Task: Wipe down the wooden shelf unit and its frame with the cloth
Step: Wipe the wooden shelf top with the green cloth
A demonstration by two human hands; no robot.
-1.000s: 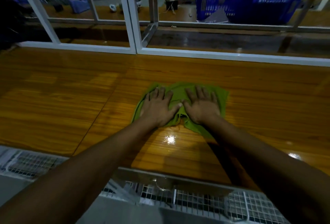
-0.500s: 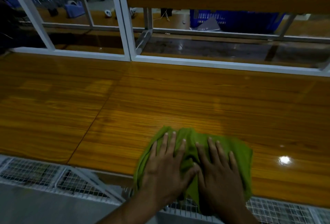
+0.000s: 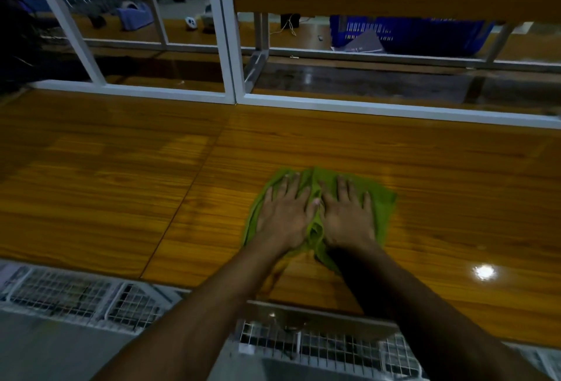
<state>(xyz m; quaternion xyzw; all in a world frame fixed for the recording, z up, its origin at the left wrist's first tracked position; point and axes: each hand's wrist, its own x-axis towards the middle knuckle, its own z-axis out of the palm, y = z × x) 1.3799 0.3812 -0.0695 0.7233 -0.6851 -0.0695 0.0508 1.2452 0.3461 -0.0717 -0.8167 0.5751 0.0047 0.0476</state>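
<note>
My left hand and right hand lie flat and spread on the green cloth, thumbs nearly touching, pressing it down and not gripping it. The cloth is right under my palms on the shelf, a bit right of the seam. Bare wood runs wide from 9 o'clock to 3 o'clock, so that is the long way. I think the next push goes toward 12 o'clock, up to the white frame (not wiped yet, I guess). Both hands are equally near, so both push together.
</note>
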